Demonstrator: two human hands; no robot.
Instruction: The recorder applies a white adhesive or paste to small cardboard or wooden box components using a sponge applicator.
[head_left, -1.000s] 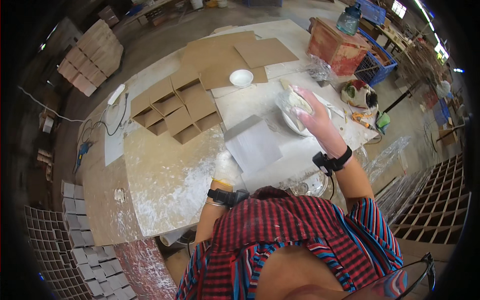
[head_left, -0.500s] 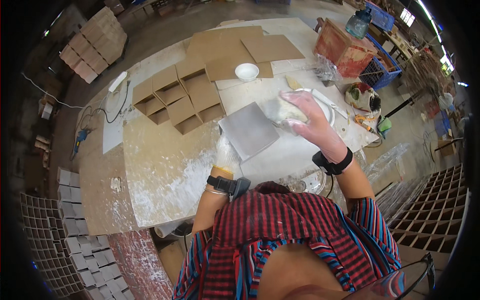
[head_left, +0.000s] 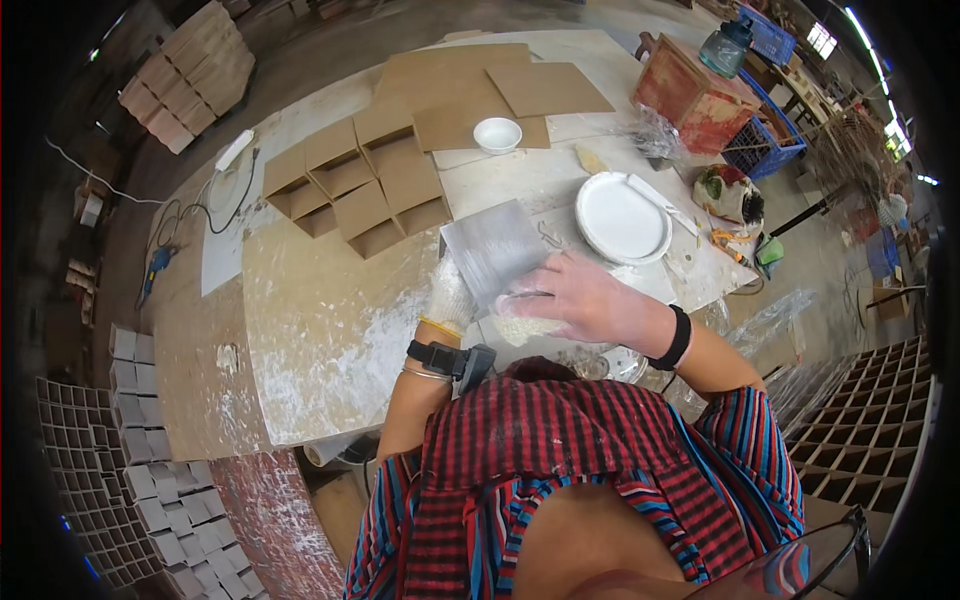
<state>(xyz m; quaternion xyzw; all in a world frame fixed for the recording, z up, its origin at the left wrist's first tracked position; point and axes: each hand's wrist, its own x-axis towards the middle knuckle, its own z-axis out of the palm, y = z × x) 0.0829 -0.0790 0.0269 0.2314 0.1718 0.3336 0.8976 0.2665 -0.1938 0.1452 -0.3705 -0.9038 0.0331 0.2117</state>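
Observation:
My left hand, in a white knitted glove, supports a grey square box from its left side. Its fingers are mostly hidden behind and inside the box. Streaky, wet-looking marks cover the box's upper face. My bare right hand has its fingers bent over a crumpled, cream-white sponge or cloth, close against the near right edge of the box. Whitish residue coats the right fingers. Right of the box lies a round white dish with white liquid or paste in it, a pale flat stick across its rim.
Several open brown cardboard boxes stand together beyond my left hand. A white bowl sits near flat brown boards. Far right is a red-stained crate with a bottle on it. A corded tool lies at the table's left edge.
My right hand has moved left and toward me, from above the dish to the box's near edge, bringing the sponge or cloth. The dish is now uncovered, and the box has tilted.

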